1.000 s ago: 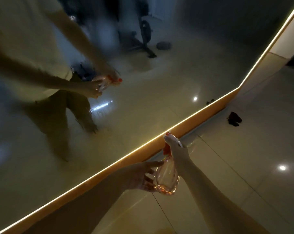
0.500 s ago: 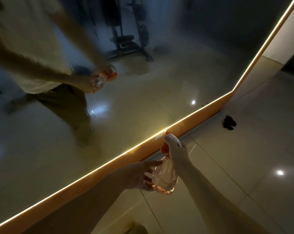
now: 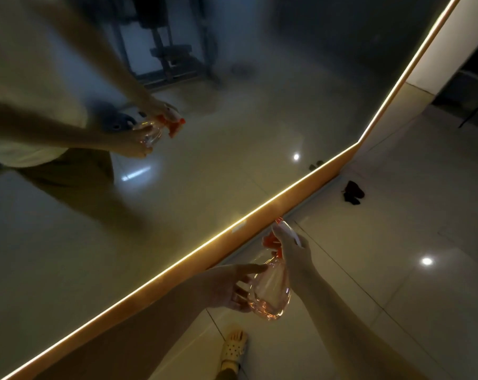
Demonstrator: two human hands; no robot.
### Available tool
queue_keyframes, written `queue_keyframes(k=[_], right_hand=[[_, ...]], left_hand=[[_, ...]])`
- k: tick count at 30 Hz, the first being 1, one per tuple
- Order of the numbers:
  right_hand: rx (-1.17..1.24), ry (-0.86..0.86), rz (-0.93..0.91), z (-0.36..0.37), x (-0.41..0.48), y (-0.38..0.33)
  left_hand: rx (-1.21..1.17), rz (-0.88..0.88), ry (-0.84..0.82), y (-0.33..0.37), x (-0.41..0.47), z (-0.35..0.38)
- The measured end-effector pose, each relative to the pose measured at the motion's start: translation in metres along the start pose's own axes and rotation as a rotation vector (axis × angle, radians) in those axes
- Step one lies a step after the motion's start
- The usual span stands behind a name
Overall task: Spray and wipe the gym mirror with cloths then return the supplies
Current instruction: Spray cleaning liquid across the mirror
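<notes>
Seen from your head camera, your right hand (image 3: pixel 294 255) has its grip closed round the neck of the clear, pink-tinted plastic spray bottle (image 3: pixel 270 293). The fingers wrap the red trigger and the white spray head sticks out above your knuckles. The red nozzle tip points towards the far side, at the lower edge of the large wall mirror (image 3: pixel 218 174).

Your left hand (image 3: pixel 224 286) is just left of the bottle. Its grip is loose and spread: the forefinger lies straight against the bottle's shoulder and the other fingertips touch its rounded side. A little pink liquid sits in the bottom of the bottle. You hold the bottle in the air above the pale glossy floor tiles (image 3: pixel 397 297), near the mirror but not touching it.

A glowing yellow light strip (image 3: pixel 177 266) runs along the mirror's lower edge, above an orange-brown base band (image 3: pixel 312 187). On the floor to the far right, close to that band, lies a dark crumpled cloth (image 3: pixel 353 192), well apart from your hands.

Your foot in a pale perforated clog (image 3: pixel 232 349) shows near the bottom, below the bottle. The mirror reflects your arms and the bottle at upper left, and a dark weight bench (image 3: pixel 175 56) behind them.
</notes>
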State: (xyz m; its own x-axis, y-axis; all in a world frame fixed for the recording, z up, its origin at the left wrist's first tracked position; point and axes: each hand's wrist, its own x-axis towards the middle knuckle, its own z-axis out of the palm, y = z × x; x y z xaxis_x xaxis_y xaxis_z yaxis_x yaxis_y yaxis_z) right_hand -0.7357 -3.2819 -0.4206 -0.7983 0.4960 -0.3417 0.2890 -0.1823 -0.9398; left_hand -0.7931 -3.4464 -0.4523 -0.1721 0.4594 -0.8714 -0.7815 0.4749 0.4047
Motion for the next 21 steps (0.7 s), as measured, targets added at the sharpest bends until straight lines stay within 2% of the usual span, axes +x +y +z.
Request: queue_keyframes(k=[9, 14, 21], right_hand=[[-0.047, 0.006, 0.047, -0.012, 0.071, -0.033], [0.014, 0.079, 0.124, -0.019, 0.096, -0.036], [0.055, 0.115, 0.106, -0.040, 0.115, -0.050]], left_hand=[[0.040, -0.033, -0.061, 0.073, 0.028, 0.005], [0.069, -0.025, -0.035, 0.098, 0.046, 0.010], [0.131, -0.028, -0.067, 0.137, 0.058, 0.023]])
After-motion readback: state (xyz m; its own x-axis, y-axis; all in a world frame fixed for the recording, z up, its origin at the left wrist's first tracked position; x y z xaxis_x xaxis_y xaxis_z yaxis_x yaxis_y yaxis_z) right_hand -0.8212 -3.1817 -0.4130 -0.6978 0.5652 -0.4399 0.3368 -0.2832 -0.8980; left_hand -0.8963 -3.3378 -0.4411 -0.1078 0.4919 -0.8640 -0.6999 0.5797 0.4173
